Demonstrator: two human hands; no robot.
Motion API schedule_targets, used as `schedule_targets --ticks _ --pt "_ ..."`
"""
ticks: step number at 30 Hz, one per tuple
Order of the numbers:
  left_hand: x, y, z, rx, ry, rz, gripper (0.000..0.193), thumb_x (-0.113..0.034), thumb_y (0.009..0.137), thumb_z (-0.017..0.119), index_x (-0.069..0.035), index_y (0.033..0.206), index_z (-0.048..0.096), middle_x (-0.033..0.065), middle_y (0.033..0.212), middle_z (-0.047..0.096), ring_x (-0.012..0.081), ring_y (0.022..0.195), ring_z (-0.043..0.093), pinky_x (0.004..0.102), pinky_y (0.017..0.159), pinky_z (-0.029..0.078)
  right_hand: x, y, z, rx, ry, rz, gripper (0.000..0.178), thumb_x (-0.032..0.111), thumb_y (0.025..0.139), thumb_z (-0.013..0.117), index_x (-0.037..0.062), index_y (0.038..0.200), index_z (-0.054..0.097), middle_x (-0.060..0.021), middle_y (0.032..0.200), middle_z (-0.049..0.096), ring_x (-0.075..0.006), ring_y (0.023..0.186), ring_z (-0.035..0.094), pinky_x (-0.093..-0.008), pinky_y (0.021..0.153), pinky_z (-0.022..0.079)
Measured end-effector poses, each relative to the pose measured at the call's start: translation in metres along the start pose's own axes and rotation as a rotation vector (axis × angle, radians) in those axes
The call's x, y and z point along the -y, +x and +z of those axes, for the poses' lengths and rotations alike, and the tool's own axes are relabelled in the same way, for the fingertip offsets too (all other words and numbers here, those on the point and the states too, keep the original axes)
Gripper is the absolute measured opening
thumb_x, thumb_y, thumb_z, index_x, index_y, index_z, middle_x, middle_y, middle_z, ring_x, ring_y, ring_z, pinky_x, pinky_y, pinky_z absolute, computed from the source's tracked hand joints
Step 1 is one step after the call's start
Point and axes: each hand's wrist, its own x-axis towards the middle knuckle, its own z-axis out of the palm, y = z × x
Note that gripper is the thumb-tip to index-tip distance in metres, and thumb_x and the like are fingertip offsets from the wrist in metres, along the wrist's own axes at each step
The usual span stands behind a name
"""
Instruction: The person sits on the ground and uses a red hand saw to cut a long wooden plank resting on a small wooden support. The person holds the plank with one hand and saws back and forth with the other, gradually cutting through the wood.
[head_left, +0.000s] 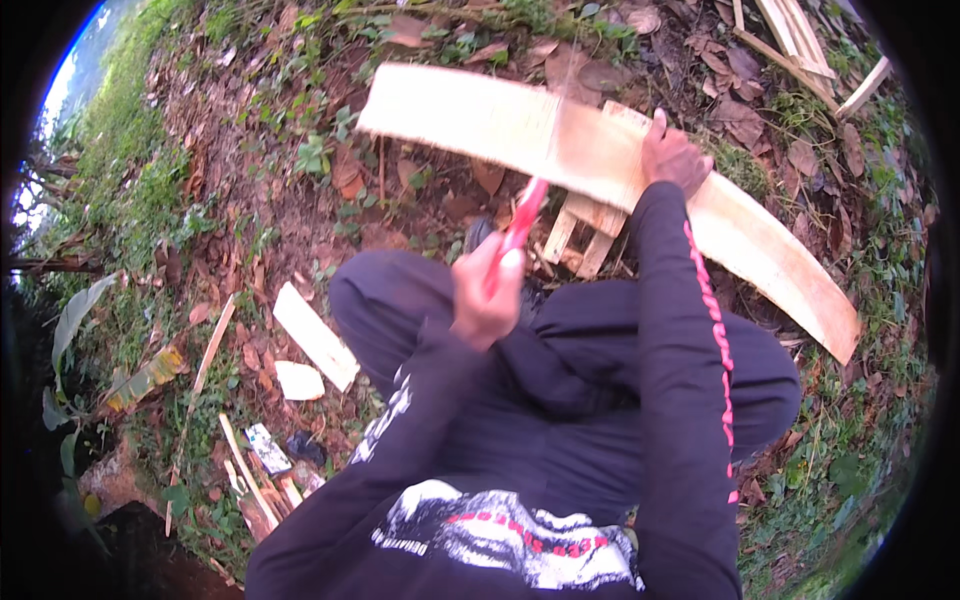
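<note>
My left hand (487, 290) is closed round the red handle of a saw (524, 212). Its thin blade, faint and blurred, crosses a long pale wooden board (455, 112) left of the board's middle. The board lies crosswise in front of my knees and looks bent through the lens. My right hand (676, 158) grips it at the far edge, to the right of the blade, with the fingers partly hidden. Beneath the board stands a small support of stacked wood pieces (592, 222), partly covered by it.
Beside my left knee lie a flat wood piece (316, 336) and a smaller offcut (299, 381). Nearer me are thin wood strips (250, 470) and a small black-and-white object (267, 450). More strips (797, 45) lie far right. Leaves and plants cover the sloping ground.
</note>
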Motion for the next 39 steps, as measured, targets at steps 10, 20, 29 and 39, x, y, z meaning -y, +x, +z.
schedule_targets --ticks 10,20,29,39 --pt "-0.061 -0.022 -0.039 -0.01 -0.353 -0.236 0.02 -0.016 0.091 0.048 0.001 0.081 0.051 -0.0056 0.056 0.04 0.0002 0.047 0.032 0.0187 0.044 0.023 -0.002 0.035 -0.005 0.018 0.026 0.043 0.058 0.053 0.094 0.036 0.011 0.085 0.075 -0.0161 0.083 0.071 -0.0301 0.083 0.068 -0.0406 0.091 0.038" --pt "-0.057 0.038 0.009 -0.036 -0.222 -0.101 0.018 -0.012 0.089 0.052 0.002 0.078 0.053 0.0013 0.052 0.043 0.0059 0.049 0.041 0.0263 0.045 0.031 0.0 0.02 -0.022 -0.01 0.06 -0.002 0.059 0.055 0.094 0.035 0.0119 0.087 0.075 -0.0164 0.08 0.07 -0.0313 0.08 0.067 -0.0423 0.093 0.036" --pt "-0.169 -0.098 -0.108 -0.046 -0.361 -0.088 0.027 -0.025 0.093 0.057 0.001 0.088 0.057 -0.006 0.061 0.046 0.0001 0.052 0.038 0.0176 0.047 0.028 -0.011 -0.038 -0.07 -0.004 0.153 -0.137 0.061 0.064 0.086 0.045 0.0082 0.08 0.071 -0.0168 0.078 0.069 -0.0341 0.082 0.065 -0.0451 0.092 0.036" --pt "-0.141 -0.238 -0.226 -0.137 -0.593 0.125 0.034 -0.031 0.09 0.056 0.002 0.087 0.051 -0.0037 0.053 0.037 0.0041 0.041 0.034 0.02 0.039 0.027 -0.046 -0.113 -0.133 0.176 0.133 -0.504 0.058 0.06 0.075 0.065 0.0066 0.095 0.057 -0.0147 0.097 0.064 -0.0319 0.1 0.058 -0.0448 0.089 0.033"
